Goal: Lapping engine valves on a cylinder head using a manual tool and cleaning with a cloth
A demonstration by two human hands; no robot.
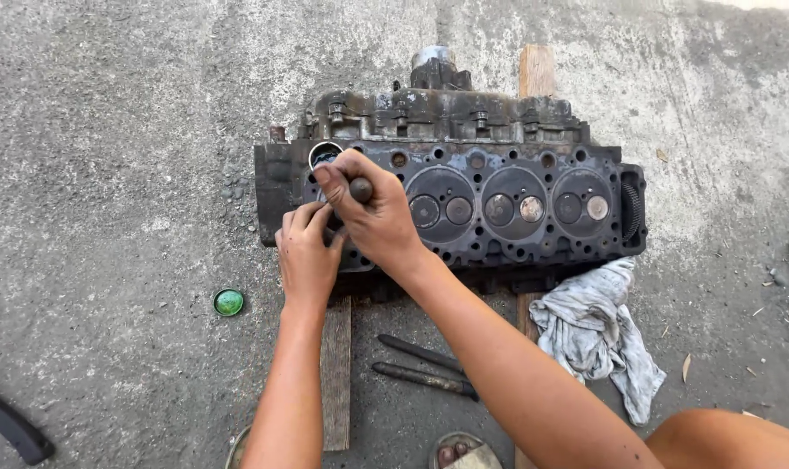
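Observation:
A dark, grimy engine cylinder head [498, 165] lies on the concrete, its combustion chambers and valves facing up. My right hand [373, 208] is shut on a short round-ended wooden stick [360, 188] held upright over the leftmost chamber. My left hand [306, 256] presses against the same spot, fingers curled around the stick's lower part, which is hidden. Three other chambers, each with two valves [514, 208], lie uncovered to the right.
Two wooden planks [335, 373] support the head. A dirty grey rag [598, 334] lies at the right front. Pliers-like handles [420, 369] rest between the planks. A small green lid [228, 302] sits to the left. A dark curved object [12, 426] is at bottom left.

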